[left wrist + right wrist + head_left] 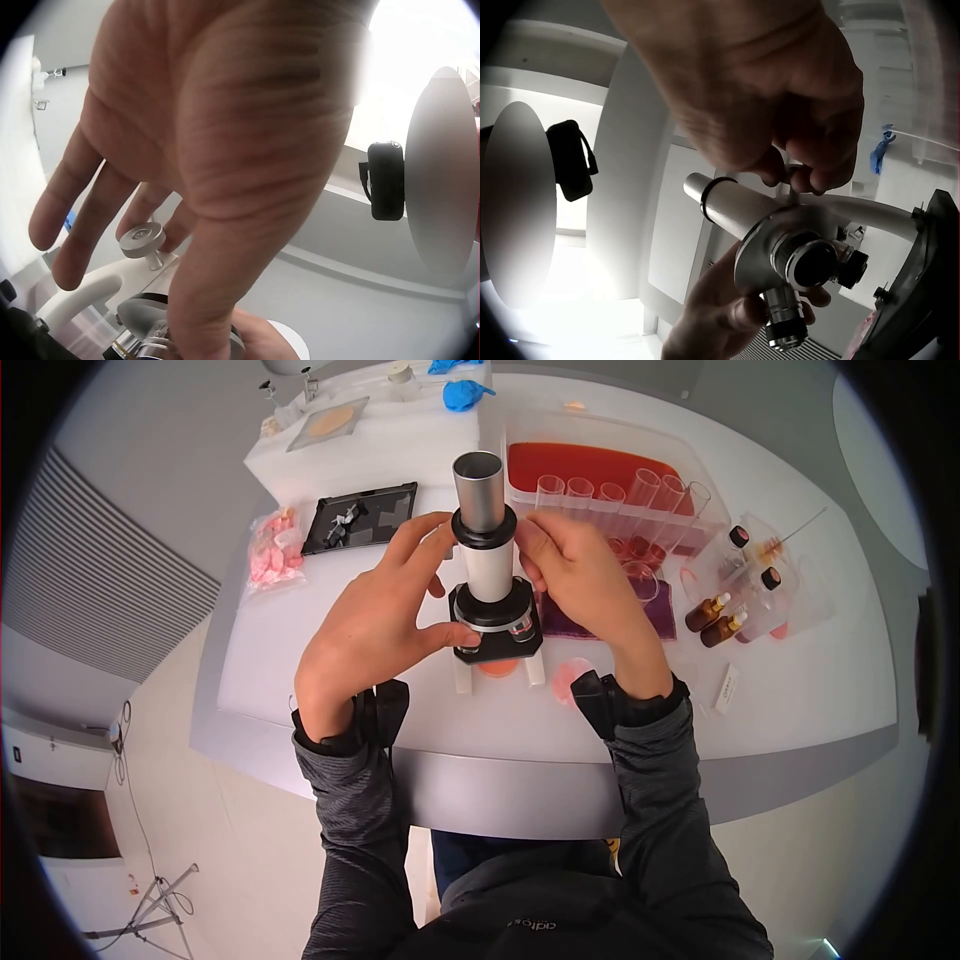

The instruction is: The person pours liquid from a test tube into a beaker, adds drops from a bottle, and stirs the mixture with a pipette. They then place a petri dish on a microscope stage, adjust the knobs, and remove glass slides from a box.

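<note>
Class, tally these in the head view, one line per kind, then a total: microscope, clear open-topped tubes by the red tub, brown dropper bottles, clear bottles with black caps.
Microscope: 1
Clear open-topped tubes: 6
Brown dropper bottles: 2
Clear bottles with black caps: 2
Total: 11

The thumb of the bare left hand (217, 142) is hiding part of the round grey metal lens turret (137, 315) in the left wrist view. In the right wrist view, the bare right hand (765, 97) is concealing most of what its fingers are pinching, and the edge is cropping the flat black microscope stage (922, 277). Print on the small white rectangular card (726, 688) is appearing too tiny to read.
</note>
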Demonstrator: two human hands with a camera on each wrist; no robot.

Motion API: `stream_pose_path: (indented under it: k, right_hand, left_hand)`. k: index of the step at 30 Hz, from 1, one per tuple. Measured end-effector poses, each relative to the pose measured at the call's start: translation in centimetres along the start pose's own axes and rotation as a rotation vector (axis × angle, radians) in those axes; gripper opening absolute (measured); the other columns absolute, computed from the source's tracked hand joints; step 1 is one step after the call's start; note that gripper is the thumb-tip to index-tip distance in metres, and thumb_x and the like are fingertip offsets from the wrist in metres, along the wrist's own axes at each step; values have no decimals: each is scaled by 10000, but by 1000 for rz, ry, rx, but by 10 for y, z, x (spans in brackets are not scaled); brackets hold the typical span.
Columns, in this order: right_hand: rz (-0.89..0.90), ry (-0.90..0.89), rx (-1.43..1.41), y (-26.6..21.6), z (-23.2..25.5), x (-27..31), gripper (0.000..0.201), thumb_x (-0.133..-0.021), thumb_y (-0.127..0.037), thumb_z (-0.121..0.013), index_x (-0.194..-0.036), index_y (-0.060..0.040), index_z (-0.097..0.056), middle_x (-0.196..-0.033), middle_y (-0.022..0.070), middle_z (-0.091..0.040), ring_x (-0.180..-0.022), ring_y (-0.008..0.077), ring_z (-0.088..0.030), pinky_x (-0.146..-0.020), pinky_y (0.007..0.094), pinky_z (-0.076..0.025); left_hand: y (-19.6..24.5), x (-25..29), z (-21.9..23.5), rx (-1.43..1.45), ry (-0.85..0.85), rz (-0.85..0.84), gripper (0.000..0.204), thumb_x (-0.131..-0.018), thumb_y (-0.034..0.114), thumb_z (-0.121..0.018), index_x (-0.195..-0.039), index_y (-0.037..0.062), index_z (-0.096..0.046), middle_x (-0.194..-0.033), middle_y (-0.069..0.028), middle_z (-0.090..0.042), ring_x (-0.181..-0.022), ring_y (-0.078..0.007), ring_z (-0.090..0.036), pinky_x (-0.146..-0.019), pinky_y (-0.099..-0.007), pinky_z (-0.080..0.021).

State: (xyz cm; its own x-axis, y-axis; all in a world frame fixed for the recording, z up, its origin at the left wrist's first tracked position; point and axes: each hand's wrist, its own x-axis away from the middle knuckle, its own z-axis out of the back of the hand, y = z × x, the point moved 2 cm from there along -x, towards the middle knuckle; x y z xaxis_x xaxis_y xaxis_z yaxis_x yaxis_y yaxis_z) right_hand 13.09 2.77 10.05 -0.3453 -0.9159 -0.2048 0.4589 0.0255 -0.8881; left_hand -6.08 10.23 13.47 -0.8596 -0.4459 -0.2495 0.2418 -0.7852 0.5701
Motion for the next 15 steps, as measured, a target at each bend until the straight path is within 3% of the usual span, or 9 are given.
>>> stream_pose_path:
  k: [3, 9, 13, 15]
  right_hand:
    - [40, 95, 33, 1, -4, 0, 446, -987, -373, -509, -950, 31, -697, -668, 164, -635, -647, 288, -646, -633, 376, -482]
    - [-48, 91, -10, -2, -6, 2, 511, -989, -443, -474, -874, -3, -709, -627, 144, -627, -623, 300, -643, -614, 377, -475]
    - [-15, 126, 38, -2, -6, 6, 493, -991, -455, -463, -929, -29, -706, -671, 118, -651, -666, 287, -658, -650, 374, -485]
    - [41, 169, 33, 2, -10, 10, 482, -992, -459, -459, -977, -42, -700, -704, 103, -666, -698, 281, -667, -676, 373, -490]
  left_hand:
    - [1, -1, 1, 4, 4, -13, 852, -634, 151, -872, -1368, 92, -442, -1389, -96, -454, -875, -262, -627, -738, -381, -533]
    - [-3, -1, 0, 82, 12, -49, 903, -627, 137, -878, -1403, 83, -418, -1369, -90, -460, -920, -244, -612, -754, -356, -526]
    - [-15, -1, -10, 199, 41, -109, 1020, -638, 142, -890, -1485, 83, -325, -1329, -100, -489, -1052, -227, -584, -874, -348, -486]
    - [-22, 4, -20, 284, 87, -83, 1071, -671, 144, -887, -1525, 64, -245, -1317, -149, -518, -1151, -261, -558, -1003, -385, -426]
